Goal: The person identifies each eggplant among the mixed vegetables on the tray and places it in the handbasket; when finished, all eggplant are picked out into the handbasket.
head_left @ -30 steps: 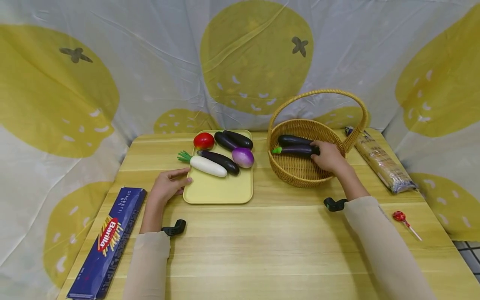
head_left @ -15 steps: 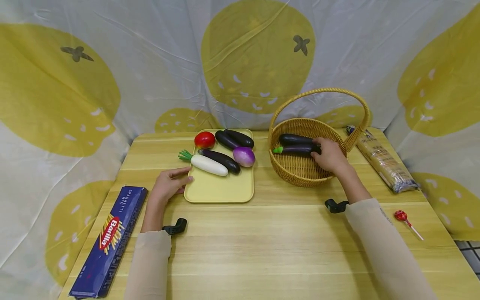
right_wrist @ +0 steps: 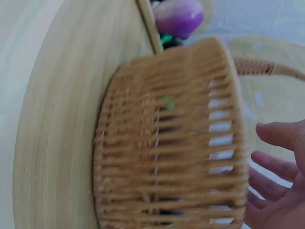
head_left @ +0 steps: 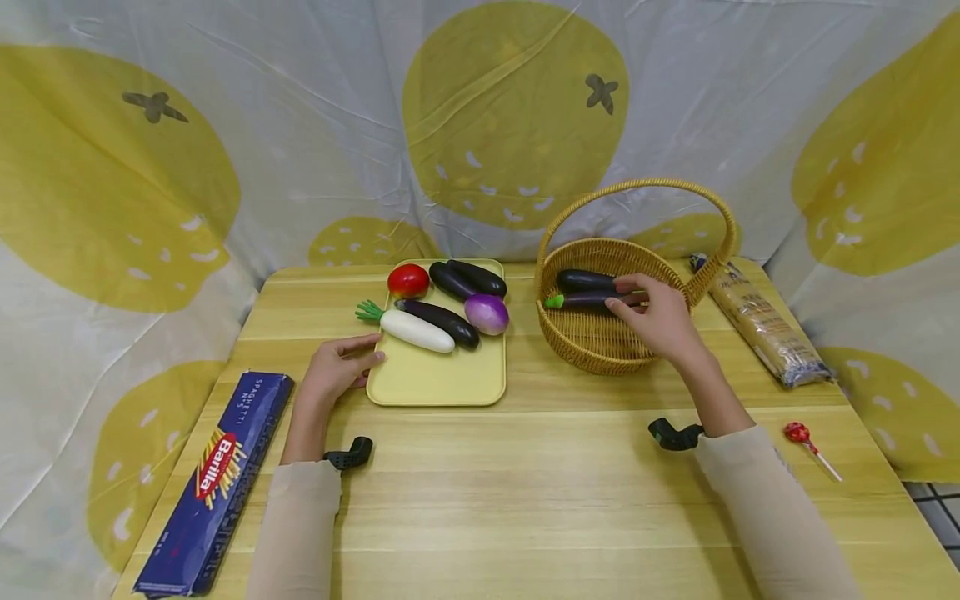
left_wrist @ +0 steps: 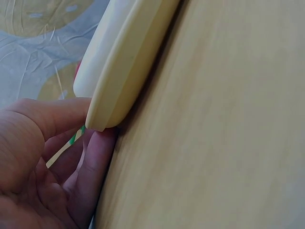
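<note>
I see the left hand [head_left: 336, 372] pinching the edge of the yellow tray [head_left: 435, 383], left of centre, the right hand [head_left: 663, 321] loose, fingers parted over the wicker basket [head_left: 596, 354], right of centre, green-stemmed eggplant [head_left: 588, 302] lying inside

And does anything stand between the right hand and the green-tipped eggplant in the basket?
Nothing visible: the right hand is over the basket, at one end of the eggplant; the handle crosses neither in the head view.
</note>
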`<state>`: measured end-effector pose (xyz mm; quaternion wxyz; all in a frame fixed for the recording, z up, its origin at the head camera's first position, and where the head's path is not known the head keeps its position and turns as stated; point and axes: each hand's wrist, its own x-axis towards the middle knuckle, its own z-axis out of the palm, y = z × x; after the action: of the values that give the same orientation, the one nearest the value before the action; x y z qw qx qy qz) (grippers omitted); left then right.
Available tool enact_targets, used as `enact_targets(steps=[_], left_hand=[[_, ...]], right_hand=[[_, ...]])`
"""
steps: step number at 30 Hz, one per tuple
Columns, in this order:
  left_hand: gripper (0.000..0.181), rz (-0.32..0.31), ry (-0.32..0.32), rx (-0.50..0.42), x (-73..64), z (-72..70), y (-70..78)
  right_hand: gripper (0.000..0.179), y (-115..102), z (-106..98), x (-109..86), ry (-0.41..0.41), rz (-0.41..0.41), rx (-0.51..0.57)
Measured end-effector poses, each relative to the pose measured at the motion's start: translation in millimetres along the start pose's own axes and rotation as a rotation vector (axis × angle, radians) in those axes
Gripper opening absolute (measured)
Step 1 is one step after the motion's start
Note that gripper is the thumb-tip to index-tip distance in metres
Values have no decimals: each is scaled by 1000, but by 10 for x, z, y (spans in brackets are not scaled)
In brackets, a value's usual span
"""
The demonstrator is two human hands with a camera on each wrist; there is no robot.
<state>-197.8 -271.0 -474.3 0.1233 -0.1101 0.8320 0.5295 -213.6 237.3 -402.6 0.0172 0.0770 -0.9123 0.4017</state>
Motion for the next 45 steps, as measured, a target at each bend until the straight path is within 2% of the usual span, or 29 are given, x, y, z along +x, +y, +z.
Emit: enact_targets(steps=[10,14,20,27,34,45], left_hand=[[54,9,-3,8,-11,-15,6],[54,9,-4,8,-4,-14,11],[54,2,-3,5,-8,-25,13],[53,9,-10,1,-17,-19,10],[53,22,-16,1,-10,-17,11],[52,11,-19,1,9,-22,-3]], right_hand=[[42,-297,160,-88,19,-113,111],[39,-416,302,-123,23,-164,129],[38,-561,544,-142,-20,-209,177],[34,-664,845,-94,-98,-196,238],[40,-726,1126,-27,-200,-156,290],[42,-760,1404,86,-258,-111,297]])
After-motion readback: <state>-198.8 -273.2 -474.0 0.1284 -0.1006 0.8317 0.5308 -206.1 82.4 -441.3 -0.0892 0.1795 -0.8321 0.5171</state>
